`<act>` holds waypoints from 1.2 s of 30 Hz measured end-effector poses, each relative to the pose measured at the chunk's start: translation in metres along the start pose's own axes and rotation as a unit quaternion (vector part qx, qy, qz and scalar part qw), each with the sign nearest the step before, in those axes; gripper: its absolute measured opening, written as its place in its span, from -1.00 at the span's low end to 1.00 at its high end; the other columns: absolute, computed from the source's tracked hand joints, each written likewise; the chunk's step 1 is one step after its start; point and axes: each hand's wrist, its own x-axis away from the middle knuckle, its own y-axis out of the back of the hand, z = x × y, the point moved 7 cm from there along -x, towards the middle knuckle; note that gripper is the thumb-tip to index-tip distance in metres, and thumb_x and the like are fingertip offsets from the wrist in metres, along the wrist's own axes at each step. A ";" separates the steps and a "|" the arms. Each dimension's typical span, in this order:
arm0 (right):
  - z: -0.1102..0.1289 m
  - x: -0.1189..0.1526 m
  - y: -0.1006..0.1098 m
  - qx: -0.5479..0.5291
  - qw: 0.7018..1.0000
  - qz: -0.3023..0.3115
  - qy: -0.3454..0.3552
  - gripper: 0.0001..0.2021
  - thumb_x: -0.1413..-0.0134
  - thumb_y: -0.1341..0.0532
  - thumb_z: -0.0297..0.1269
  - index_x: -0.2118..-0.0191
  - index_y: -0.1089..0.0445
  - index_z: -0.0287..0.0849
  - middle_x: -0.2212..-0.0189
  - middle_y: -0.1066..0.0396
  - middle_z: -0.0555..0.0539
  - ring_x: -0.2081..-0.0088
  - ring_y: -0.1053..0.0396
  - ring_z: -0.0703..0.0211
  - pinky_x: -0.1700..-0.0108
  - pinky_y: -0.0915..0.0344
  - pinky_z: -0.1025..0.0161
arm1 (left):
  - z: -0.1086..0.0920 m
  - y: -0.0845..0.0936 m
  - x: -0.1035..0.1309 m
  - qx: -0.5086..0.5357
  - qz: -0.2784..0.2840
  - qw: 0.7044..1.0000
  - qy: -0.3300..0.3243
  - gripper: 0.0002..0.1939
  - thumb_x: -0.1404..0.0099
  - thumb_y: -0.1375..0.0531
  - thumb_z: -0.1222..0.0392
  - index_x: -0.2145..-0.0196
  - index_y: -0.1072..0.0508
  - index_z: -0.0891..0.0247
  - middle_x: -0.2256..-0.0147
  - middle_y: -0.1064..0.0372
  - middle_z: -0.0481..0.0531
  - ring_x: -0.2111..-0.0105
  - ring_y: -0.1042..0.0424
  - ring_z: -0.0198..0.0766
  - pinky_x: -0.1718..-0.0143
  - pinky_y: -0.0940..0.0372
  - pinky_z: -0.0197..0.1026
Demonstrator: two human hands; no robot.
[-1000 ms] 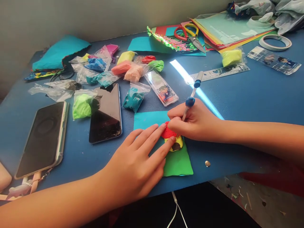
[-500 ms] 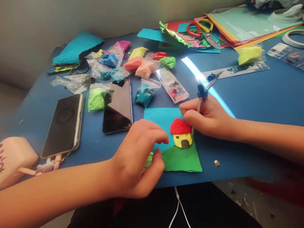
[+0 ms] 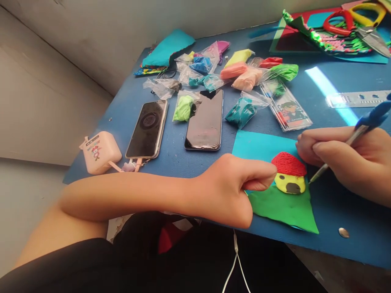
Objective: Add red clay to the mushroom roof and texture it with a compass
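A blue-topped clay tool [image 3: 351, 140] is gripped in my right hand [image 3: 351, 158], its pale tip down at the right edge of the picture card. On the light blue card [image 3: 256, 146], green clay [image 3: 284, 209] covers the lower part. A mushroom shape sits there, with a red textured cap [image 3: 288, 164] and a yellow base [image 3: 287, 181] bearing dark patches. My left hand [image 3: 241, 189] is closed at the card's left side, its curled fingers beside the cap; whether it holds anything is hidden.
Two phones [image 3: 146, 130] [image 3: 206, 122] and a pink case [image 3: 102, 152] lie on the left. Bagged clay [image 3: 242, 112] is spread behind the card. Scissors [image 3: 371, 36], a clear ruler [image 3: 360, 99] and a metal stud [image 3: 343, 232] are at the right.
The view has swung left, so the table's things appear farther right. My left hand has closed from a loose curl and come nearer the mushroom. The tool remains in my right hand.
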 end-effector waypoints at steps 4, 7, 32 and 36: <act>-0.001 -0.001 -0.002 0.007 1.000 0.007 -0.002 -0.64 -0.18 0.00 -0.41 0.64 -0.05 -0.16 0.67 0.04 0.06 0.59 0.07 0.35 0.51 0.05 0.19 | -0.001 -0.003 -0.001 -0.020 0.044 0.999 0.016 -0.69 0.17 0.11 0.41 0.50 0.23 0.16 0.50 0.30 -0.07 0.51 0.19 -0.34 0.52 0.23 -0.19; -0.001 -0.004 -0.002 0.018 1.000 0.025 0.009 -0.65 -0.15 0.00 -0.37 0.66 -0.07 -0.15 0.70 0.00 0.06 0.62 0.02 0.33 0.56 0.03 0.23 | 0.000 0.000 -0.002 -0.001 0.023 0.999 0.022 -0.70 0.21 0.13 0.39 0.52 0.25 0.17 0.50 0.31 -0.07 0.49 0.25 -0.34 0.51 0.29 -0.19; 0.007 -0.009 0.008 0.106 0.991 -0.078 0.003 -0.81 -0.05 -0.03 -0.31 0.51 -0.30 -0.08 0.72 -0.19 0.06 0.69 -0.14 0.30 0.63 -0.06 0.30 | 0.003 -0.004 -0.004 -0.040 0.037 0.996 -0.066 -0.69 0.19 0.07 0.38 0.55 0.22 0.17 0.57 0.32 -0.10 0.52 0.30 -0.28 0.57 0.26 -0.15; 0.002 -0.011 0.009 0.060 0.990 -0.116 -0.056 -0.79 -0.19 -0.10 -0.11 0.38 -0.33 -0.10 0.76 -0.16 0.11 0.73 -0.14 0.32 0.66 -0.02 0.33 | 0.000 -0.006 -0.001 -0.077 0.039 0.992 -0.087 -0.67 0.20 0.07 0.39 0.52 0.22 0.18 0.60 0.29 -0.11 0.56 0.28 -0.28 0.57 0.24 -0.14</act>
